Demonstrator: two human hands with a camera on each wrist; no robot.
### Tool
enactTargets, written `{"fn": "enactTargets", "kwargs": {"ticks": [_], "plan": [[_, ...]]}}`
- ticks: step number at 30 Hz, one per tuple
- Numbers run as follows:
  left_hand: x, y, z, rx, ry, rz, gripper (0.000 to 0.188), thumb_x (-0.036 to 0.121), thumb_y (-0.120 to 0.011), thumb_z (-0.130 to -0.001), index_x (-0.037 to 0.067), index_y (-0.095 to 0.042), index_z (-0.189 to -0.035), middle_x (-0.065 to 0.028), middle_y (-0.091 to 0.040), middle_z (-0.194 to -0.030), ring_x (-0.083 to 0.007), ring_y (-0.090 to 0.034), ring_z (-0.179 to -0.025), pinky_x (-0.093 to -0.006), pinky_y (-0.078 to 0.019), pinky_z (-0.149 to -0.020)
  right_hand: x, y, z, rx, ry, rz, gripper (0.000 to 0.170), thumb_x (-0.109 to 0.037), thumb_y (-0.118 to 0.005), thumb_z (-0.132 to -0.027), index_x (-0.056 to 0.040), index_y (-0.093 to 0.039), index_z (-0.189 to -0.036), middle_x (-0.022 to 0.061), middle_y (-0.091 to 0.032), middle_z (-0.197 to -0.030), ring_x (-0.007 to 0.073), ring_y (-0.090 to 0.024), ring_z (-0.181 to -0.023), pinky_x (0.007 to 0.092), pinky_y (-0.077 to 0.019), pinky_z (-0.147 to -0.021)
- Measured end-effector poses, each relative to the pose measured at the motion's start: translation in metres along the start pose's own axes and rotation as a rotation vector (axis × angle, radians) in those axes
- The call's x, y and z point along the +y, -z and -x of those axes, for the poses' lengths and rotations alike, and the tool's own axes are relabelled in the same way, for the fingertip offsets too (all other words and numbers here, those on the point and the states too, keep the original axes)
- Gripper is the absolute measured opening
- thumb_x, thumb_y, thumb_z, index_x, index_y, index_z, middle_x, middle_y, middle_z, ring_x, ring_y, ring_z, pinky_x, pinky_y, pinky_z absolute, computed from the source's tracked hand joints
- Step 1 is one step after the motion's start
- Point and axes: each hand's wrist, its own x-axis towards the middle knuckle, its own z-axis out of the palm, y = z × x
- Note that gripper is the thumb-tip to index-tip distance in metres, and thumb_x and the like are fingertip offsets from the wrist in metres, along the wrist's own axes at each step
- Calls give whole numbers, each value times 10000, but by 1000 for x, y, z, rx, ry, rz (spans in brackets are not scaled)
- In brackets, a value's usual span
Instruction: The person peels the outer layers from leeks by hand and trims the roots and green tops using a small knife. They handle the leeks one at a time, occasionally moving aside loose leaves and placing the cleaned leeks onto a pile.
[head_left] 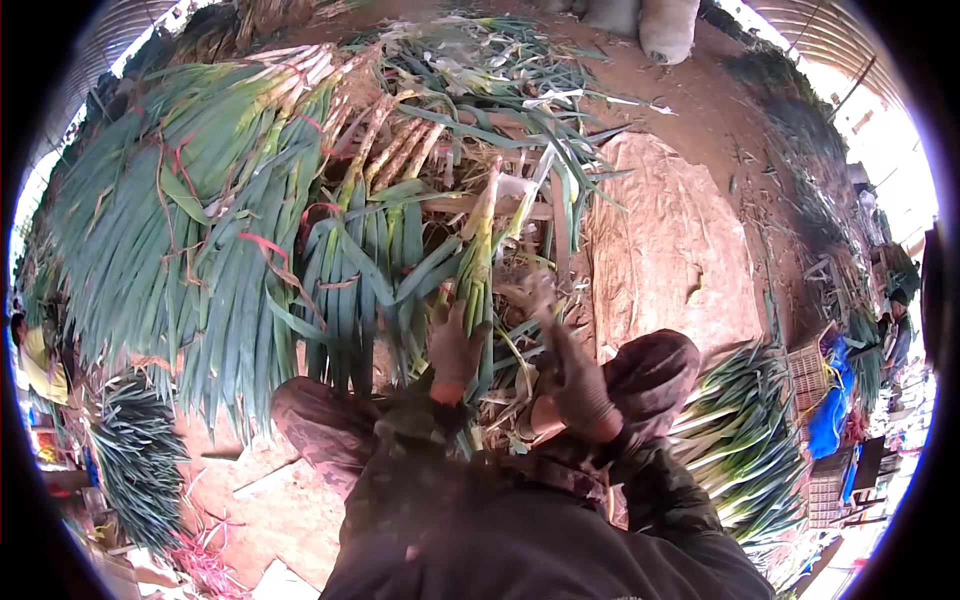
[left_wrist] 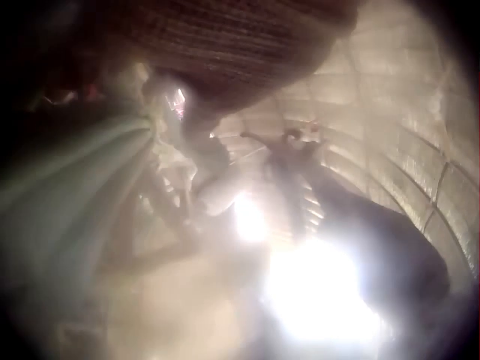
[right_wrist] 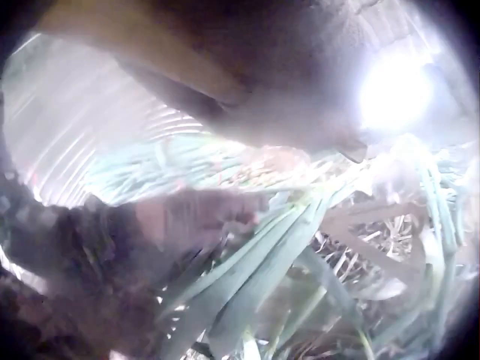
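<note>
My gloved left hand (head_left: 455,350) grips a leek (head_left: 482,250) by its green leaves, in front of my lap in the head view. Its pale root end points up and away from me. To the right of it, my gloved right hand (head_left: 580,385) reaches forward with extended fingers, the tips blurred by motion. The right wrist view has this hand dark above the leek leaves (right_wrist: 259,262). Brown ribbed glove fabric (left_wrist: 240,52) fills the top of the hazy left wrist view, leaves fanning out at its left.
A large heap of leeks (head_left: 180,230) with red ties lies to the left, several loose leeks (head_left: 400,150) beside it. A tan sack (head_left: 670,250) lies flat at right. More leeks (head_left: 740,440) are piled near my right knee, by plastic crates (head_left: 808,375).
</note>
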Motion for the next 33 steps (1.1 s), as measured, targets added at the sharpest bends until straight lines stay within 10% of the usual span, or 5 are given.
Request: {"fn": "enactTargets", "kwargs": {"ticks": [9,15,22,27,33], "plan": [[8,45,47,-298,482,1207,335,-23,-566,-870,-32,-582,-1205,-21,-582,-880,-82,-534,-705,-226,-444,-606,-32,-63,54,-425,35,137,690,-202,-675,-800,5,-431,-1410,203,-574,-1171,396,-572,-1083,496,-468,-923],[21,60,48,-334,433,1015,169,26,-576,-916,-15,-592,-1080,-33,-587,-799,-93,-555,-677,-248,-457,-585,-42,-50,48,-122,-8,69,914,-295,-838,-689,19,-379,-1415,220,-507,-1343,422,-454,-1275,498,-378,-1052],[10,39,25,-296,86,542,247,192,-681,-935,16,-620,-1097,-117,-613,-796,-133,-566,-687,-302,-470,-643,-14,-95,32,-102,-216,-137,591,-97,-701,-769,-39,-476,-1312,248,-640,-1016,423,-662,-922,478,-535,-730],[-31,35,-10,-94,-133,-91,334,270,-732,-868,61,-632,-1110,-178,-697,-928,-388,-669,-859,-466,-529,-777,-14,-62,28,-106,-234,-137,554,-64,-675,-777,-19,-503,-1302,266,-634,-955,444,-652,-853,454,-533,-677],[-48,1,-34,-291,231,-83,577,423,-792,-781,73,-600,-1198,-223,-666,-1150,-364,-651,-1056,-434,-524,-871,-15,-73,39,-102,-148,-121,599,-79,-671,-807,-27,-475,-1371,266,-626,-880,453,-647,-729,477,-504,-614]]}}
